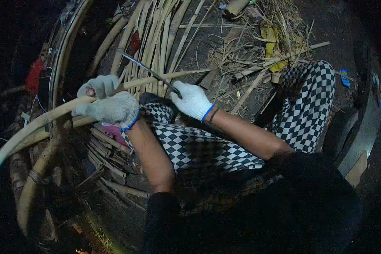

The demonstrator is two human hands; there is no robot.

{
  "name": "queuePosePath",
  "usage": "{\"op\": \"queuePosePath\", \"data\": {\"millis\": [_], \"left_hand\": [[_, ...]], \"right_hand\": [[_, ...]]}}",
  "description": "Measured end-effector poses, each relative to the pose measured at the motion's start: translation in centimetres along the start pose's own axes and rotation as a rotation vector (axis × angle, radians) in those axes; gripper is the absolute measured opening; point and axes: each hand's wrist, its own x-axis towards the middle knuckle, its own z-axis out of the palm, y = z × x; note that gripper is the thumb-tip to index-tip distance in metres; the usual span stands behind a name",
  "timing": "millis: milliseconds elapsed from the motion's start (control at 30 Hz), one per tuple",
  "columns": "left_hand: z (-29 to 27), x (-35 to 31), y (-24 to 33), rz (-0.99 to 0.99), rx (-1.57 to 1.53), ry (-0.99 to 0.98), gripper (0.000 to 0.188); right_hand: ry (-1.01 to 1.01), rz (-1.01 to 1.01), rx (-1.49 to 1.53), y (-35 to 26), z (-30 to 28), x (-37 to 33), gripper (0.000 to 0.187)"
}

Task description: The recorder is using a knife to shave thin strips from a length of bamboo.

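My left hand [118, 108], in a worn whitish work glove with a blue cuff, is closed around a long pale bamboo strip [38, 123]. The strip runs from the lower left, through my fingers, to a thin end at the upper middle. My right hand [192, 100], in a cleaner white glove, is closed on the handle of a knife [143, 65]. Its long narrow blade points up and left, crossing above the strip beyond my left hand. The grip is mostly hidden in my palm. A second bamboo piece [34, 137] lies just under the held strip.
Many split bamboo strips [156, 46] lie together at the top. Shavings [228, 59] and a yellow scrap [270, 46] litter the ground to their right. A curved pole [29, 199] stands at the left. My legs in checkered trousers [321, 84] are folded below. Cut bamboo lengths [110, 158] lie beside me.
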Motion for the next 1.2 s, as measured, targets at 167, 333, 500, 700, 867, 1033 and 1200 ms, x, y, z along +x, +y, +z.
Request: {"op": "queuePosePath", "data": {"millis": [167, 333, 500, 700, 867, 1033, 1200], "left_hand": [[0.5, -0.7, -0.2, -0.256, -0.186, -0.086, 0.053], [-0.4, -0.8, -0.1, -0.319, -0.101, -0.222, 0.065], [-1.4, -0.7, 0.5, -0.339, -0.076, -0.098, 0.071], [-1.5, -0.8, 0.2, -0.349, -0.021, -0.154, 0.071], [-0.7, -1.5, 0.2, -0.327, 0.054, -0.137, 0.070], [-1.1, -0.3, 0.2, -0.332, -0.042, -0.159, 0.072], [-1.6, -0.6, 0.2, -0.347, -0.018, -0.101, 0.070]], "right_hand": [[0.061, -0.018, 0.107, -0.5, 0.2, -0.5, 0.023], [0.054, 0.163, 0.026, 2.5, 0.2, -1.0, 0.025], [-0.049, 0.213, -0.139, 2.6, -0.6, -0.1, 0.031], [-0.045, -0.044, -0.079, 0.5, -0.4, 0.1, 0.027], [0.011, 0.263, -0.125, 5.0, -0.5, -1.3, 0.028], [-0.099, 0.163, -0.208, 4.6, -1.1, 0.2, 0.032], [-0.074, -0.030, -0.124, 2.0, 0.4, 0.8, 0.029]]}}
